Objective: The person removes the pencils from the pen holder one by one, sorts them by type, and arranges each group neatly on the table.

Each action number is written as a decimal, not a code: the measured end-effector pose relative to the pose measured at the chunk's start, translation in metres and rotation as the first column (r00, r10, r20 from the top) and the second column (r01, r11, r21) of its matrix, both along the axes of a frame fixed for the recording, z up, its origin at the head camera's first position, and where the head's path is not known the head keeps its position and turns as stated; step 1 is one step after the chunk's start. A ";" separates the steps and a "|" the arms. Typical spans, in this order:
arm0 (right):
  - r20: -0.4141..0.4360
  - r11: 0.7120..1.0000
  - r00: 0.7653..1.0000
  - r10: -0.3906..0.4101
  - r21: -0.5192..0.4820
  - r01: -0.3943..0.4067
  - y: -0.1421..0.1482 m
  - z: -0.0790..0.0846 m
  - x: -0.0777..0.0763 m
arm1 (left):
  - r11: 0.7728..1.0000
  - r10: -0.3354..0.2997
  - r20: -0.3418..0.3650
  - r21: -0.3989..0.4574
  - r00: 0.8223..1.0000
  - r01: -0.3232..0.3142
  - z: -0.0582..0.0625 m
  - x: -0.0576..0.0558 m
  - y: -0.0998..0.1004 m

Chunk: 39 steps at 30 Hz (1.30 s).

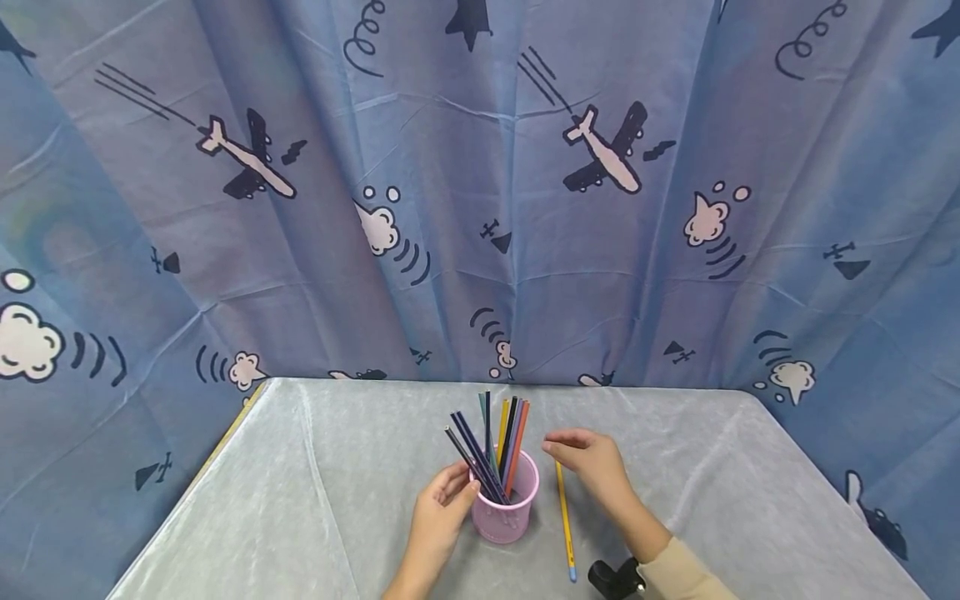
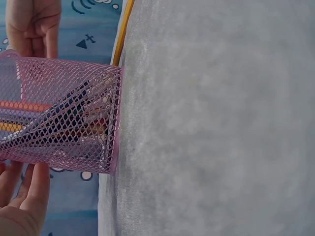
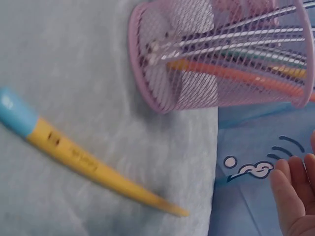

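A pink mesh pencil cup (image 1: pixel 501 523) stands upright on the cloth-covered table, holding several leaning pencils (image 3: pixel 231 73), among them dark, orange, yellow, purple and teal ones. At the cup's left side is my left hand (image 1: pixel 442 508), its fingertips touching near the rim; the left wrist view shows these fingers (image 2: pixel 37 189) fairly straight against the mesh. To the right of the cup lies a yellow pencil (image 1: pixel 566 521) with a light blue end (image 3: pixel 17 110). Over its far tip my right hand (image 1: pixel 592 462) hovers with relaxed fingers (image 3: pixel 290 189) and nothing visible in them.
Pale grey cloth covers the table (image 1: pixel 750 517). Behind it hangs a blue curtain (image 1: pixel 450 317) printed with planes and clouds. A black wrist device (image 1: pixel 617 579) sits by the beige right sleeve (image 1: pixel 678 575), near the pencil's blue end.
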State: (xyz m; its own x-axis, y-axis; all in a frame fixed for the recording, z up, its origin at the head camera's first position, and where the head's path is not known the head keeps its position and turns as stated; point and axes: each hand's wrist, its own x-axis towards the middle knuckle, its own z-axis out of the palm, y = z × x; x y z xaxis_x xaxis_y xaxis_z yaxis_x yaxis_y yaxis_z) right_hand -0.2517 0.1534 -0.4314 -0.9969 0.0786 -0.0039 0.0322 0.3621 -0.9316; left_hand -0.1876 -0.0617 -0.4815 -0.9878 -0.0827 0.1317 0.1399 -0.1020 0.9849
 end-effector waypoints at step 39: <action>-0.084 0.952 0.996 0.041 -0.299 -0.065 -0.039 0.015 0.000 | 0.999 0.006 -0.010 -0.034 1.000 -0.006 0.000 0.002 0.000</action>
